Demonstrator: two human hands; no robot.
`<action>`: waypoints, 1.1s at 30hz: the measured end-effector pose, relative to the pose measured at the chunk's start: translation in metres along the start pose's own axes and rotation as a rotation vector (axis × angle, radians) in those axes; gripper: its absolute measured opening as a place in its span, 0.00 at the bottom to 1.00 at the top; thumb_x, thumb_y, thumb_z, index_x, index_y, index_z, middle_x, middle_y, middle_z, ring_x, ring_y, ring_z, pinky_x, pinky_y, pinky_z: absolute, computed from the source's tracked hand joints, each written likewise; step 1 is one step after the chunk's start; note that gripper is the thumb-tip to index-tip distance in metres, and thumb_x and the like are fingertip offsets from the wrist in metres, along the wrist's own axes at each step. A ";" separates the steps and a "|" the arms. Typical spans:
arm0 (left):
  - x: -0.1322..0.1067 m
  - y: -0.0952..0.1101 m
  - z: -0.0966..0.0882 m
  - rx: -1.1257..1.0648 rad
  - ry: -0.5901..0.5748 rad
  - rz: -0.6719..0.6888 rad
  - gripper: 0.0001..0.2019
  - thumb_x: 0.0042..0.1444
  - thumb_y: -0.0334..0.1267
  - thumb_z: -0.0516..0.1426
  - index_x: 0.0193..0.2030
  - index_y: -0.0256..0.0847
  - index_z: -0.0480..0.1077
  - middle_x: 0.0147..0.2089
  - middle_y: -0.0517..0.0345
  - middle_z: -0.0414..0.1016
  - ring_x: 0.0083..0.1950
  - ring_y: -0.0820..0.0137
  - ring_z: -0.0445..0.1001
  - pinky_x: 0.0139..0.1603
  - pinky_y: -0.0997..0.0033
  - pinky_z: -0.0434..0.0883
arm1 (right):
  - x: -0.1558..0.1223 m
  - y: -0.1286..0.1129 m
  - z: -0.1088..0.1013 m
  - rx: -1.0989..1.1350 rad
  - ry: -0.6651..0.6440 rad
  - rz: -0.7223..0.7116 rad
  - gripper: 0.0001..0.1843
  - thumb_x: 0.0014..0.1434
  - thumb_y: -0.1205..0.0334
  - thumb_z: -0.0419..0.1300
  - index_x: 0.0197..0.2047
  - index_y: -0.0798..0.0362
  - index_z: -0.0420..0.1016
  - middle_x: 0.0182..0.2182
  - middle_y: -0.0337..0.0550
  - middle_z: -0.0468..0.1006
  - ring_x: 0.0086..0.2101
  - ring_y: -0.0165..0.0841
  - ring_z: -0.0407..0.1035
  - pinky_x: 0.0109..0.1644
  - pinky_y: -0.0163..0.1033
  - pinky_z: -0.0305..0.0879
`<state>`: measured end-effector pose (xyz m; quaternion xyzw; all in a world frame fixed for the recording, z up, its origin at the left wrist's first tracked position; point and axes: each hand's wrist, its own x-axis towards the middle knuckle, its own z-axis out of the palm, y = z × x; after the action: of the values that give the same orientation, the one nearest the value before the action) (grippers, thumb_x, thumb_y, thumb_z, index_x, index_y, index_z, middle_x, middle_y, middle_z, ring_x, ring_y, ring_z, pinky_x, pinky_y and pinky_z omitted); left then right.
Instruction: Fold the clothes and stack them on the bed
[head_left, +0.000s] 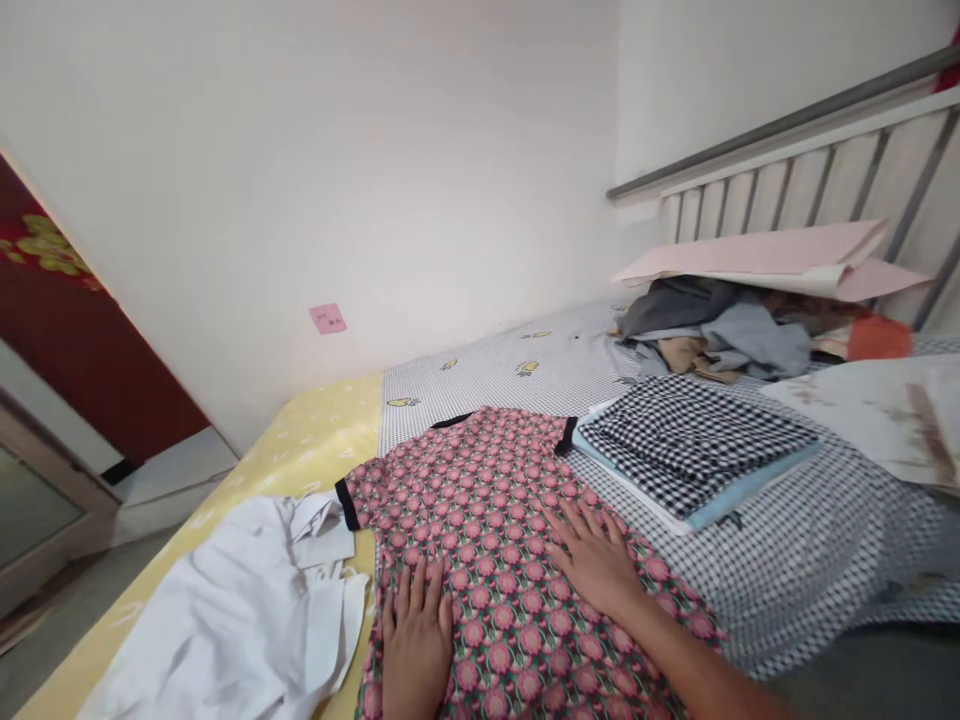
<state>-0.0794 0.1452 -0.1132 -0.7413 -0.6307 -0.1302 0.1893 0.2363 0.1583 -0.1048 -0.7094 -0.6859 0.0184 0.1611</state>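
A pink floral short-sleeved dress or long top [495,540] with black sleeve trim lies spread out on the bed, its collar end toward the wall. My left hand [418,635] rests flat on its lower left part, fingers stretched out. Further right and a little higher, my right hand [592,560] lies palm down on the cloth, fingers spread. Neither hand grips anything. The lower end of the garment runs out of view at the bottom.
A crumpled white garment [225,600] lies at the left. To the right sits a folded stack topped by black-and-white checked cloth [690,440]. Behind it are piled clothes [720,325] under a pink sheet [765,255], beside the bed's rail headboard [810,175]. A wall [450,180] borders the far side.
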 end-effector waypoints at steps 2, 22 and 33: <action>-0.001 0.000 0.003 0.017 0.009 -0.011 0.24 0.68 0.40 0.45 0.69 0.54 0.64 0.72 0.56 0.66 0.73 0.55 0.63 0.70 0.42 0.63 | -0.003 0.001 0.000 -0.046 -0.014 0.005 0.33 0.69 0.44 0.48 0.74 0.40 0.59 0.73 0.43 0.57 0.72 0.50 0.47 0.74 0.65 0.36; -0.006 0.008 0.004 -0.034 0.101 -0.080 0.23 0.68 0.39 0.50 0.68 0.57 0.66 0.71 0.61 0.68 0.72 0.58 0.65 0.70 0.48 0.63 | -0.008 0.008 0.008 -0.209 0.081 -0.027 0.33 0.67 0.46 0.46 0.70 0.49 0.68 0.71 0.51 0.63 0.69 0.51 0.53 0.72 0.62 0.41; -0.008 0.015 0.004 -0.065 0.188 -0.106 0.22 0.67 0.40 0.50 0.66 0.54 0.69 0.69 0.59 0.71 0.70 0.59 0.67 0.69 0.48 0.65 | 0.044 -0.074 -0.047 -0.071 0.068 -0.194 0.24 0.65 0.58 0.52 0.62 0.46 0.75 0.70 0.51 0.64 0.67 0.54 0.56 0.69 0.64 0.45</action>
<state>-0.0665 0.1379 -0.1217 -0.6970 -0.6441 -0.2292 0.2163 0.1794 0.1919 -0.0327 -0.6451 -0.7457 -0.0455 0.1602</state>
